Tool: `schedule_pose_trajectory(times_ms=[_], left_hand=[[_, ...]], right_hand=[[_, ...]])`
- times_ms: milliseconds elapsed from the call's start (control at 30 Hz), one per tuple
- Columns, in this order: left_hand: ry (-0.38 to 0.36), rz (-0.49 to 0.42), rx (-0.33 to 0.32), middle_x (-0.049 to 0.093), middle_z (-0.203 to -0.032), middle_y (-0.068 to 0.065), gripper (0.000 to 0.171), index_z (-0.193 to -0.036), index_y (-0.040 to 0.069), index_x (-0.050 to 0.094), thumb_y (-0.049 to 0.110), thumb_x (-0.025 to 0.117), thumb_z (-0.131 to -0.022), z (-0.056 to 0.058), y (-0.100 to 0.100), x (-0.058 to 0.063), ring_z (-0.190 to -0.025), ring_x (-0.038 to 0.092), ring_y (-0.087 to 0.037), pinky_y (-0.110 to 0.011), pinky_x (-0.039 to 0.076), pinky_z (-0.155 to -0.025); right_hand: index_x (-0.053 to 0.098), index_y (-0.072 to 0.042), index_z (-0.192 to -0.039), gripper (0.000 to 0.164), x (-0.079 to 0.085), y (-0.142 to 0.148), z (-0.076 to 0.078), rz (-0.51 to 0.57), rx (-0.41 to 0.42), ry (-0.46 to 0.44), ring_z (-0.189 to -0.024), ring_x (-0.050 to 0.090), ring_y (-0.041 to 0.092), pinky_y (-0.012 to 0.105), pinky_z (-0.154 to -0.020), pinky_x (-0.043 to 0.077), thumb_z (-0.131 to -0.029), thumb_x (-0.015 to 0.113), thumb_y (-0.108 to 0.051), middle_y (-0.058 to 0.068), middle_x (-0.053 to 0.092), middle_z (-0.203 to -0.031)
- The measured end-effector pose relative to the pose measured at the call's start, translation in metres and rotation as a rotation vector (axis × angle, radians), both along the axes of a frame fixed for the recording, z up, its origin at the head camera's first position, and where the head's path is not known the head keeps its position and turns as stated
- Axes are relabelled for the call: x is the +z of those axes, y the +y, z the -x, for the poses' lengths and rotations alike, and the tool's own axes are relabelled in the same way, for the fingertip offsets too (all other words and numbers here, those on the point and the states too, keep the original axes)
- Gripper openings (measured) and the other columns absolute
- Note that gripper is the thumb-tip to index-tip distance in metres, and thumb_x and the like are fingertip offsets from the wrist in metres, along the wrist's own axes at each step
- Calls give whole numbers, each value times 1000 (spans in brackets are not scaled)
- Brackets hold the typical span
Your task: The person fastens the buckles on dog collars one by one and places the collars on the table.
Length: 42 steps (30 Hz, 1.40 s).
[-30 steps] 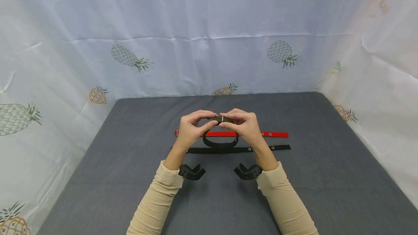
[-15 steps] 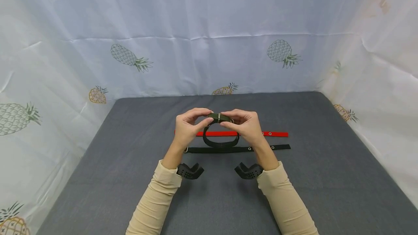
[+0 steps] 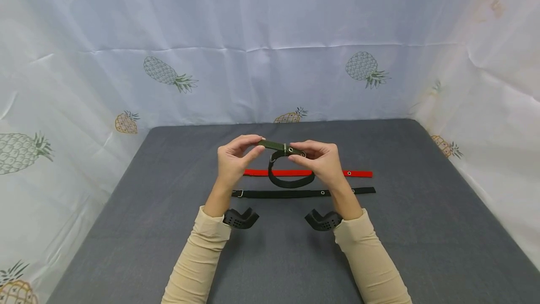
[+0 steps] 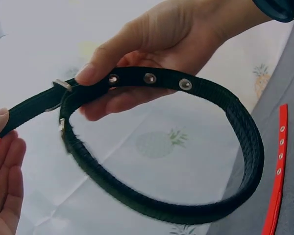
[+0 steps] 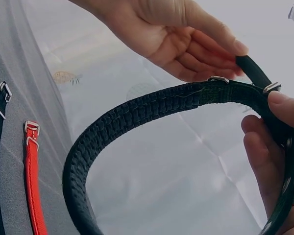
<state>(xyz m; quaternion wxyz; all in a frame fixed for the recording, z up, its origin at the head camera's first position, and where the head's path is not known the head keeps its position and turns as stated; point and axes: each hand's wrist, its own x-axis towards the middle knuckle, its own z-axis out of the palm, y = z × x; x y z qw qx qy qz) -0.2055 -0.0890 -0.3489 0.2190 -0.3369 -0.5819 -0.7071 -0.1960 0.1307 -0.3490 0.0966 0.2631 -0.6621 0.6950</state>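
Observation:
A dark green collar [image 4: 186,210] with metal eyelets hangs as a closed loop between both hands, held up over the table. My left hand [image 3: 231,161] pinches the tip of its strap tail [image 4: 32,108] between thumb and fingers, pulled out to the left. That tail passes through a metal keeper [image 4: 62,85]. Close beside the keeper, my right hand [image 3: 320,162] grips the eyelet part of the strap between thumb and fingers. A second metal fitting [image 5: 219,78] sits on the band near the keeper. The loop's braided inner face shows in the right wrist view.
Behind the loop, a red collar [image 3: 257,172] lies straight across the grey table [image 3: 270,262]. Nearer, a black collar [image 3: 274,194] with a buckle at its left end lies parallel to it. A pineapple-print curtain [image 3: 261,83] surrounds the table's back and sides.
My left hand has moved left and slightly up, drawing more strap tail out from the keeper. The loop has shifted a little right, and the right hand has barely moved.

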Motion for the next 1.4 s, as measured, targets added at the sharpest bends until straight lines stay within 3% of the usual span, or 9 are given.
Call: schedule_pose_trajectory(times_ms=[133,300,467,633,800,933,1067,1233,1400], left_hand=[[-17,-9,8,72,-98,15,22,-102,15,75,6,75,-81,0,-1,1,-93,68,-3,-18,55,-88],[-58,0,27,73,-99,14,23,-100,21,75,8,76,-81,-1,-2,0,-94,68,-3,-18,54,-90],[-97,-37,57,73,-97,12,25,-98,15,76,-3,73,-80,2,-4,-2,-92,69,-3,-18,56,-84],[-120,-68,80,73,-96,12,22,-97,18,77,2,74,-81,5,-9,-3,-87,69,-3,-16,56,-79],[-117,-76,75,73,-96,13,22,-97,19,76,4,75,-82,6,-9,-3,-84,68,-2,-15,56,-77],[-112,-89,75,74,-96,13,23,-98,20,76,5,75,-81,4,-4,-4,-83,68,-2,-15,55,-76],[-111,-96,68,74,-96,13,24,-98,23,75,5,75,-81,3,1,-4,-82,67,-1,-15,56,-76],[-106,-88,58,74,-96,13,30,-98,24,74,-1,73,-82,1,5,-4,-82,67,-1,-15,55,-75],[-113,-98,34,74,-96,12,28,-99,22,74,-1,73,-82,2,7,-7,-82,67,-2,-14,55,-76]], right_hand=[[76,-20,-100,30,0,1,0,10,1,-3,-64,62,3,14,-57,49,-77,78,-1,-16,74,-88],[76,-13,-102,29,-2,2,2,17,5,5,-65,64,2,14,-58,50,-77,77,1,-16,74,-88],[76,-10,-102,29,-3,5,4,34,-15,-37,-70,67,0,15,-63,53,-77,75,5,-16,74,-89],[77,-14,-101,30,-2,7,4,55,-32,-85,-76,70,1,19,-73,58,-77,76,5,-14,74,-90],[77,-20,-98,31,-2,8,4,59,-23,-83,-77,71,0,19,-73,58,-77,76,3,-15,74,-90],[74,-24,-100,33,-3,8,5,34,32,-67,-78,71,0,16,-67,55,-79,75,1,-16,74,-95],[71,-12,-109,29,-3,6,5,-49,89,-64,-75,71,3,17,-61,54,-82,73,-1,-17,70,-99],[63,11,-114,38,-2,2,4,-134,60,-48,-58,56,5,18,-51,43,-82,74,-5,-16,65,-95],[64,14,-107,27,-2,0,4,-131,4,-3,-53,44,7,21,-48,34,-83,70,2,-15,63,-87]])
